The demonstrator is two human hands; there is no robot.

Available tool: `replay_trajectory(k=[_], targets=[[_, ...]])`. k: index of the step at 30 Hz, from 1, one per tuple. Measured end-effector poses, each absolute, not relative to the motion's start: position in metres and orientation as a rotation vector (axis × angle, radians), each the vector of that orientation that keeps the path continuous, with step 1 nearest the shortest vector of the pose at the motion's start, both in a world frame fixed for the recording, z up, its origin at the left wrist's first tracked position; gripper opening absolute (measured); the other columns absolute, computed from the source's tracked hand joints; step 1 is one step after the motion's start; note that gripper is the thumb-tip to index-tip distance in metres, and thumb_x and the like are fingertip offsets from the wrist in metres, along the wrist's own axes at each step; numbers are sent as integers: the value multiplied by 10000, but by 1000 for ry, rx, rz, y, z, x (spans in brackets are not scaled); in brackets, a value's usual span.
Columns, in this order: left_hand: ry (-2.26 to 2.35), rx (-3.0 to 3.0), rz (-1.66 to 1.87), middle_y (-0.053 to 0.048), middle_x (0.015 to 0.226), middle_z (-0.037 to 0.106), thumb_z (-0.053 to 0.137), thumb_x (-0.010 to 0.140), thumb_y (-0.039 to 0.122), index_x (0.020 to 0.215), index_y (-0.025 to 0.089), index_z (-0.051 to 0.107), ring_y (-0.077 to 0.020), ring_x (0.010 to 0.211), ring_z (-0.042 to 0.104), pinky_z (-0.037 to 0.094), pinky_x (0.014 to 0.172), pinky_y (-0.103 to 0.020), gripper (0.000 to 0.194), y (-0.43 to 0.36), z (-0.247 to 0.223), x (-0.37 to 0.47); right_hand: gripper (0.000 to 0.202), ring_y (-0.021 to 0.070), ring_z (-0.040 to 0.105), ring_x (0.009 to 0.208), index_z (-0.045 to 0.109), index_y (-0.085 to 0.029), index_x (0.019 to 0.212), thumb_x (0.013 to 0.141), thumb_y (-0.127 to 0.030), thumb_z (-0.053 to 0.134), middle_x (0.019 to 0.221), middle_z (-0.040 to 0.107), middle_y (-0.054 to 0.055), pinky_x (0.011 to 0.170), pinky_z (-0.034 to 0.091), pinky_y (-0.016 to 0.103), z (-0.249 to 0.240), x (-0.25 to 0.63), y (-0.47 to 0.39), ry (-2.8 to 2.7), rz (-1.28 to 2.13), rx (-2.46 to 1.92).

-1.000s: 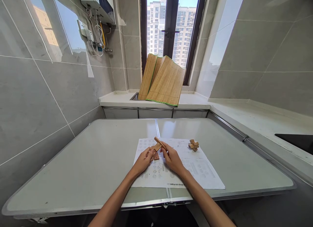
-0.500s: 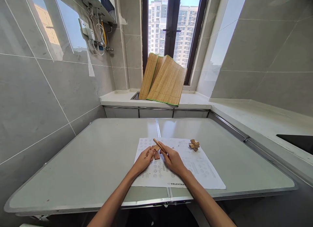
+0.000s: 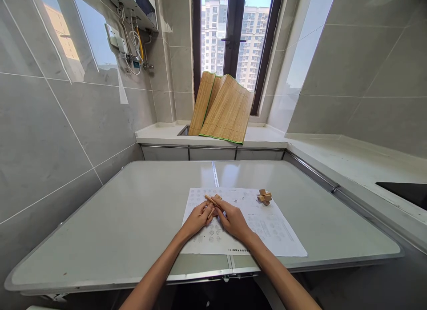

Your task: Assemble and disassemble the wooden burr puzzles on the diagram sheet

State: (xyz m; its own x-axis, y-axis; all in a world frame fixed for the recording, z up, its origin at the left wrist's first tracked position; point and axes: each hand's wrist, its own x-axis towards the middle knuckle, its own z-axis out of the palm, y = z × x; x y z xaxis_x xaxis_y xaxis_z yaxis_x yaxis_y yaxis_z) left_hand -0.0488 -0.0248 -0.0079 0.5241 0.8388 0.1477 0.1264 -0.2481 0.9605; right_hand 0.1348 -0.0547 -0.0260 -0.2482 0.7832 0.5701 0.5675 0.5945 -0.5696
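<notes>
My left hand (image 3: 199,217) is closed around several small wooden puzzle pieces (image 3: 215,213) above the printed sheet. Opposite it, my right hand (image 3: 234,219) pinches a slim wooden stick-like piece (image 3: 211,199), which lies slantwise across the top of the others. The fingers of both hands nearly meet and hide much of the wood, so I cannot tell how the pieces fit together. Beneath the hands lies a white paper sheet (image 3: 273,239) printed with small diagrams. An interlocked wooden burr puzzle (image 3: 264,197) sits on its upper right part.
The sheet rests on a pale folding table (image 3: 100,239) with a metal seam down its middle. Behind the table runs a white ledge (image 3: 160,133) carrying a folded bamboo mat (image 3: 227,110) by the window. A white counter (image 3: 360,161) borders the right side.
The slim piece in my right hand has swung lower and to the left, lying flatter over the other pieces. My hands have drawn closer together. The burr puzzle stays in place.
</notes>
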Motion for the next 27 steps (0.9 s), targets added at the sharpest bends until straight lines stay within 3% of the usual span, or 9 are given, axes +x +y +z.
replay_trajectory(k=[6, 11, 16, 19, 23, 27], targets=[[819, 1743, 808, 70, 512, 472, 412, 1018, 534, 921, 188, 567, -122, 487, 388, 355, 568, -253, 391, -30, -1, -48, 460, 219, 730, 935, 488, -349, 1491, 1049, -245, 415, 1252, 724, 49, 802, 571, 348, -24, 135, -56, -1917, 310, -1092], [826, 1782, 824, 47, 532, 498, 418, 1013, 529, 742, 207, 501, -134, 526, 429, 368, 590, -259, 430, -34, 6, -48, 441, 213, 734, 1003, 514, -344, 1469, 1055, -237, 409, 1266, 724, 36, 853, 578, 340, -26, 135, -55, -1906, 298, -1054], [798, 1679, 771, 53, 537, 492, 448, 994, 557, 788, 207, 521, -113, 468, 358, 291, 496, -242, 413, -31, 4, -48, 422, 216, 728, 1039, 537, -327, 1443, 1047, -245, 418, 1247, 730, 44, 859, 584, 333, -29, 136, -52, -1875, 274, -1050], [779, 1638, 774, 55, 548, 513, 477, 974, 580, 847, 195, 559, -99, 434, 365, 302, 477, -235, 414, -28, 0, -48, 429, 207, 739, 957, 515, -320, 1460, 1048, -266, 410, 1264, 718, 54, 834, 582, 331, -31, 136, -51, -1863, 277, -1097], [875, 1570, 879, 51, 566, 559, 509, 929, 633, 965, 177, 587, -95, 396, 404, 327, 440, -226, 464, -21, -6, -50, 504, 169, 702, 669, 396, -257, 1522, 1025, -313, 459, 1072, 751, 47, 681, 567, 306, -35, 137, -48, -1756, 305, -1226], [965, 1514, 998, 54, 571, 567, 506, 916, 645, 979, 182, 567, -97, 389, 442, 337, 418, -214, 471, -14, -11, -52, 333, 177, 684, 778, 554, -233, 1314, 995, -327, 529, 1078, 709, 55, 766, 546, 328, -36, 138, -46, -1787, 293, -1234]])
